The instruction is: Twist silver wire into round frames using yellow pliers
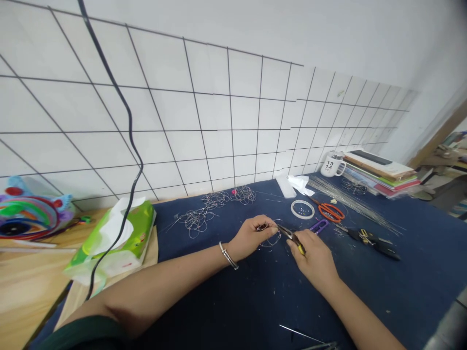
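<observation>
Between the thumb and fingers of my left hand (254, 237) is a bent wire piece (272, 241), whose thin loops hang below the fingertips. My right hand (314, 256) is wrapped round pliers (294, 237) with yellow-and-black handles. The jaws reach left to the wire at my left fingertips; whether they pinch it is too small to tell. Behind my hands, several tangled wire shapes (199, 221) lie on the dark blue cloth (233, 296). To the right are a round white dish (302, 209) with tiny beads, orange-handled scissors (330, 212) and a purple tool (319, 226).
A second pair of pliers (372, 243) and a bundle of straight wires (353, 201) lie at the right. Farther back stand a white mug (332, 165) and stacked books (383, 175). A green tissue pack (142, 228) is at left, crossed by a black cable (130, 126).
</observation>
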`<state>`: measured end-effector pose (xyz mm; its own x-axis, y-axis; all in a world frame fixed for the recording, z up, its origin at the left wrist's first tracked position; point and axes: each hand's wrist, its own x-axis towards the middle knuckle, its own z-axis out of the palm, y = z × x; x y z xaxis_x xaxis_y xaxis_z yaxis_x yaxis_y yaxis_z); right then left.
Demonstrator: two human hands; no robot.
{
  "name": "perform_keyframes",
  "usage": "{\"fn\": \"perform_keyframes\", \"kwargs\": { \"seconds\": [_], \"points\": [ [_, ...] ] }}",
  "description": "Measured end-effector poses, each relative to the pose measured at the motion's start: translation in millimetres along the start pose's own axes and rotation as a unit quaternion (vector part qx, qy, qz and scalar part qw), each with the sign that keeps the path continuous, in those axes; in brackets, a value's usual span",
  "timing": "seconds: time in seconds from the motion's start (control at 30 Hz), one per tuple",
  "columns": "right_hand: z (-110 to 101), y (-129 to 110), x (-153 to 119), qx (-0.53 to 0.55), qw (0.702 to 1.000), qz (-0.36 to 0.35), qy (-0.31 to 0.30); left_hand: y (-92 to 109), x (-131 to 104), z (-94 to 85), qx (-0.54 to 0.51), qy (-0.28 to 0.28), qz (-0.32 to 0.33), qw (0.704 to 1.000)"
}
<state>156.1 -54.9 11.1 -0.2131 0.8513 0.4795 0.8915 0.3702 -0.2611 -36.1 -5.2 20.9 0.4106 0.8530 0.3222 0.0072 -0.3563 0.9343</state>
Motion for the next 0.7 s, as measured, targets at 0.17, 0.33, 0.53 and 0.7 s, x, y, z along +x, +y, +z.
{"fn": "perform_keyframes", "kwargs": {
  "seconds": [0.17,0.33,0.53,0.7],
  "points": [
    [-3.8,-4.6,1.9,-0.034,0.999,-0.032,0.009,0.4,-2.0,-0.6,0.108,0.0,0.073,0.991],
    [-3.6,-6.6,1.1,-0.048,0.998,-0.046,0.003,1.7,-3.0,0.8,0.156,-0.015,0.108,0.982],
    [-1.2,-5.1,-0.9,-0.044,0.998,-0.044,0.007,2.5,-3.3,0.6,0.167,-0.017,0.119,0.979],
    [-0.3,-4.6,-1.2,-0.035,0.998,-0.045,0.002,2.4,-3.0,0.6,0.167,-0.021,0.12,0.978]
  ]
}}
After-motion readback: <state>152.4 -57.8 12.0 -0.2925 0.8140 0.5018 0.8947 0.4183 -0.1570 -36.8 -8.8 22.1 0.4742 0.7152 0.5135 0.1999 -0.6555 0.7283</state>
